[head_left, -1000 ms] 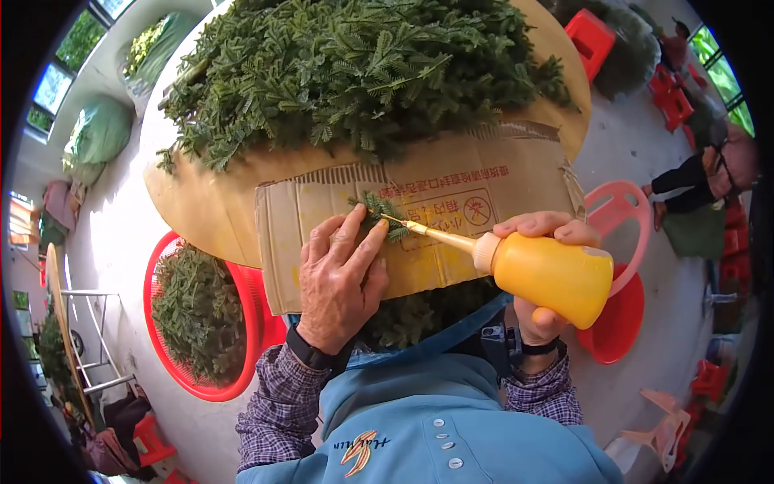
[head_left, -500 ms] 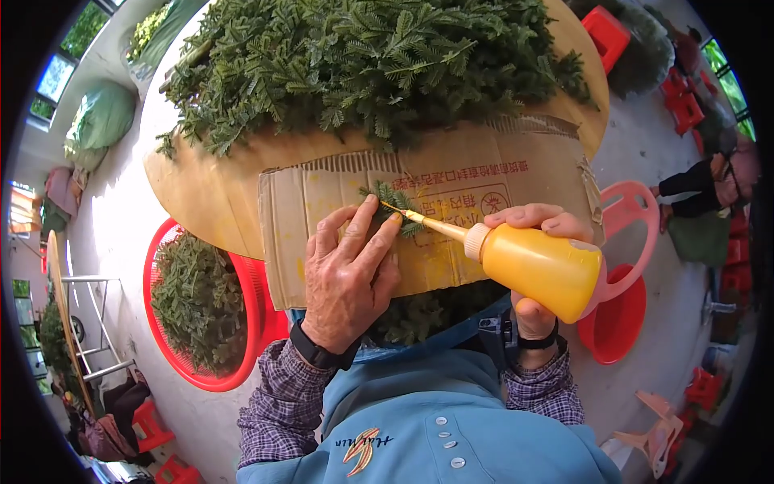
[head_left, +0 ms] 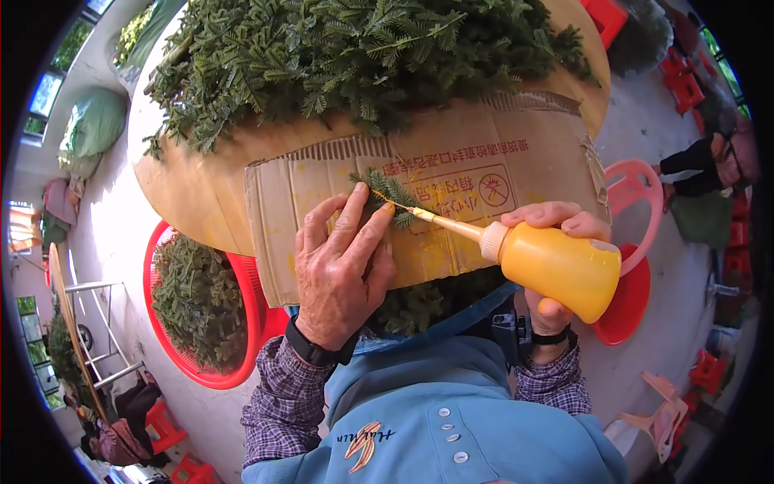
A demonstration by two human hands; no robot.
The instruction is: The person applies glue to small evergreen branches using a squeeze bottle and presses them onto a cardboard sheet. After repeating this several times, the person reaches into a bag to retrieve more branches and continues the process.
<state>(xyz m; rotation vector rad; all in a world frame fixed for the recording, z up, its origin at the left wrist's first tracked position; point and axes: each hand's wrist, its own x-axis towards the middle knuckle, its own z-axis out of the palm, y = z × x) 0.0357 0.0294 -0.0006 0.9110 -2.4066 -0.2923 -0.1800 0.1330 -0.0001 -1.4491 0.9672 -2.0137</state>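
Note:
A small green fir sprig (head_left: pixel 377 184) lies on the flattened cardboard sheet (head_left: pixel 314 234). My left hand (head_left: pixel 343 270) holds the sprig against the card with its fingertips, two fingers reaching forward onto it. In my right hand (head_left: pixel 556 222) is a squeeze bottle (head_left: pixel 560 270) of yellow-orange liquid, tilted toward the left. Its long tapered nozzle has a thin tip that reaches the sprig beside my left fingertips. Yellow shows at one left fingertip, and yellow smears mark the card. The right palm is partly hidden behind the bottle.
A large heap of fir branches (head_left: pixel 363 64) covers the far part of the round wooden table (head_left: pixel 189 189). To the left stands a red basket (head_left: pixel 150 310) of greenery. On the right are a pink chair (head_left: pixel 645 189) and a red tub (head_left: pixel 625 310). Greenery fills blue plastic at my lap.
The bottle and my right hand have shifted slightly right, and its nozzle tip sits a little lower. My left hand and the sprig appear slightly further left, with the whole view shifted somewhat.

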